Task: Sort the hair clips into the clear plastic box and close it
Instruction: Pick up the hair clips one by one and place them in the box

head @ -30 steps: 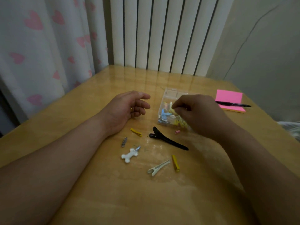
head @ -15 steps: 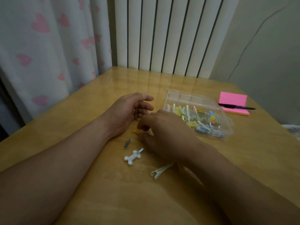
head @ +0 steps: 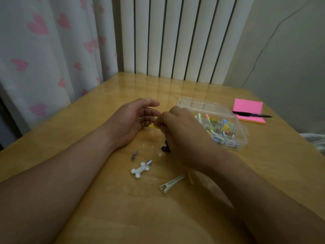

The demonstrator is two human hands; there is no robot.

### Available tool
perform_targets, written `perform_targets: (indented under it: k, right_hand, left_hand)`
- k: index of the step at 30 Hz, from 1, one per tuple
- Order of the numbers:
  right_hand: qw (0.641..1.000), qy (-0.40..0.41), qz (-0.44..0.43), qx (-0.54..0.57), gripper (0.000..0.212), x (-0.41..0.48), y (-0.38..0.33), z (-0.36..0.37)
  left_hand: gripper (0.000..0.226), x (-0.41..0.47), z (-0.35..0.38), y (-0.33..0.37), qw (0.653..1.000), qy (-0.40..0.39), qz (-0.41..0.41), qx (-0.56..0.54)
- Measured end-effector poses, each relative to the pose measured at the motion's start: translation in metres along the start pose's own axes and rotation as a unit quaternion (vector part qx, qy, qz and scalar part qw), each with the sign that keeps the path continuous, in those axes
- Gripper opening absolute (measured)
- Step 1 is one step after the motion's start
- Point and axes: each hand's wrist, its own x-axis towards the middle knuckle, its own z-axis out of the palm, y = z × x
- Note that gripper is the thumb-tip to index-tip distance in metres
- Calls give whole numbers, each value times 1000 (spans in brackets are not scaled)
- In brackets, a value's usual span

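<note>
1. Head view: the right hand (head: 182, 131) is hovering over the middle of the table (head: 158, 217), its grip pinching a small yellow clip (head: 153, 126) at the fingertips.
2. The left hand (head: 133, 118) is resting on its edge just beside it, its grip released, fingers loosely curled and holding nothing.
3. The clear plastic box (head: 242, 136) is sitting right of the right hand with its lid (head: 202, 104) lying open behind, and coloured clips (head: 218, 127) are piling inside.
4. A black clip (head: 165, 148) is peeking out from under the right hand.
5. A silver clip (head: 134, 155), a white bone-shaped clip (head: 140, 169), a pale green clip (head: 172, 183) and a long yellow clip (head: 190, 178) are lying loose between the forearms.
6. A black pen (head: 251, 115) is lying across a pink notepad (head: 248, 106) beyond the box.
</note>
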Motion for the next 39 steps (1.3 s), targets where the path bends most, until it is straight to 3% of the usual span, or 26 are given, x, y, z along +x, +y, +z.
perform_targets:
  k: [8,17,27,39]
  right_hand:
    - [978,68,185,65,12,0,68,-46]
    - [946,-62,317,1,14,-13,111,-67]
    - [924,-130,349,-86,25,-15,125,-56]
    - [979,47,195,31,22,-7,73,-35]
  left_hand:
    - [37,0,2,1,1000,11,-4,21]
    - [36,1,1,0,999,6,-3,32]
    - [36,2,2,0,999,8,-3,35]
    - [36,2,2,0,999,5,-1,46]
